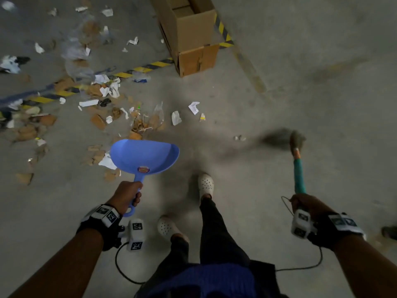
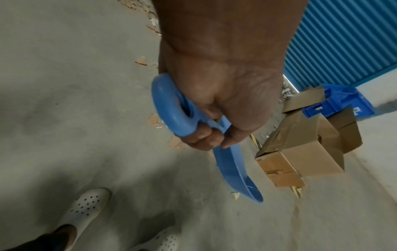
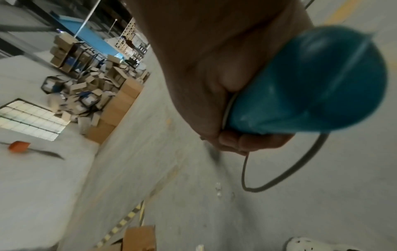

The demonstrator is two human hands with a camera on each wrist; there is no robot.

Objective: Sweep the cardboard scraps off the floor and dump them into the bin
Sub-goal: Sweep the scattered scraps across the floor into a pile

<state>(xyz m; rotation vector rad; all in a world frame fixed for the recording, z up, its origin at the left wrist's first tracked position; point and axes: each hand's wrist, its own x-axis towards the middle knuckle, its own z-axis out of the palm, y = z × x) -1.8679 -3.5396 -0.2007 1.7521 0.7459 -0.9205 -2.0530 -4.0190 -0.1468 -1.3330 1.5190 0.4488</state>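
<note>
My left hand [image 1: 128, 195] grips the handle of a blue dustpan [image 1: 146, 157], held level above the floor with nothing in its scoop; in the left wrist view my left hand [image 2: 214, 134] has its fingers curled round the dustpan handle [image 2: 171, 108]. My right hand [image 1: 305, 204] holds the teal handle of a short broom [image 1: 299, 173]; its bristles [image 1: 294, 137] blur just over the floor at the right. In the right wrist view my right hand [image 3: 236, 141] wraps the broom handle [image 3: 311, 95]. Cardboard and paper scraps [image 1: 98, 119] litter the floor ahead and to the left. An open cardboard box [image 1: 189, 33] stands beyond them.
Yellow-black floor tape [image 1: 137, 70] runs under the scraps to the box. My feet in white clogs [image 1: 205, 184] stand between the two tools. A blue crate [image 2: 337, 105] lies behind the box. Stacked boxes [image 3: 103, 88] pile up farther off. Bare concrete lies to the right.
</note>
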